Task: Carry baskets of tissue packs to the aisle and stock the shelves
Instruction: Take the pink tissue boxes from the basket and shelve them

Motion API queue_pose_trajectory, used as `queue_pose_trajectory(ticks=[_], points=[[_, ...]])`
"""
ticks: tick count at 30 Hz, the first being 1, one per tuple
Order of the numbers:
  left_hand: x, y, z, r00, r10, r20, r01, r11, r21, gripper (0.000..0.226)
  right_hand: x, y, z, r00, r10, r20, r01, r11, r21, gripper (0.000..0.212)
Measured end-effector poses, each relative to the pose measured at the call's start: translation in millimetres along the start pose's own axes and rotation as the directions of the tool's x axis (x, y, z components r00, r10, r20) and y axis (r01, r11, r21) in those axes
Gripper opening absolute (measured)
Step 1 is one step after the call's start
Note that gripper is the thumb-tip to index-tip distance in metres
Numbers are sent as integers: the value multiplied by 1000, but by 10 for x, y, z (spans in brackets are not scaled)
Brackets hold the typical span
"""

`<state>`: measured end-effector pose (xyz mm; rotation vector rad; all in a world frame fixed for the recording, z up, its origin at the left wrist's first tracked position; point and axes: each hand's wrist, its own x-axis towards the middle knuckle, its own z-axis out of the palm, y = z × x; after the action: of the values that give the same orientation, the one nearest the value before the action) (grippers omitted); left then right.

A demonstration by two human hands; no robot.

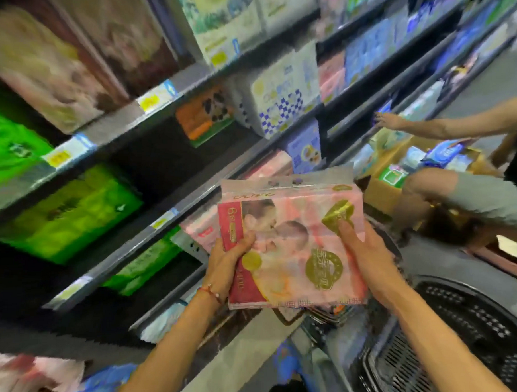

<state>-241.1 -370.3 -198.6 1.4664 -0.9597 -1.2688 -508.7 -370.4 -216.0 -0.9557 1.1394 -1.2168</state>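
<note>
Between both hands: pink tissue pack (290,244), held flat, clear of the shelf (130,246). Left hand (228,259) grips its left edge, fingers curled round; right hand (364,253) holds the right edge, one finger on top. Dark basket (467,338) sits below the right hand. Step looks like stocking. Next move likely needs a push forward-left, in beside the matching pink packs (198,227) just past the left hand.

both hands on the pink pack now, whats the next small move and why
Probably slide the pink pack forward onto the shelf beside the other pink packs. The left hand and right hand grip its two sides, it is clear of the basket, and matching packs sit just behind it.
</note>
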Motion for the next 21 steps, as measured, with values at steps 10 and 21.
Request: queue_pose_trajectory(ticks=[10, 21], points=[[80, 1036, -904, 970, 223, -101, -236, 961, -144, 68, 488, -870, 1136, 975, -174, 138, 181, 983, -40, 22], [481, 1807, -1935, 937, 335, -100, -349, 913, -210, 70, 933, -1435, 2284, 934, -239, 266, 269, 960, -81, 41]])
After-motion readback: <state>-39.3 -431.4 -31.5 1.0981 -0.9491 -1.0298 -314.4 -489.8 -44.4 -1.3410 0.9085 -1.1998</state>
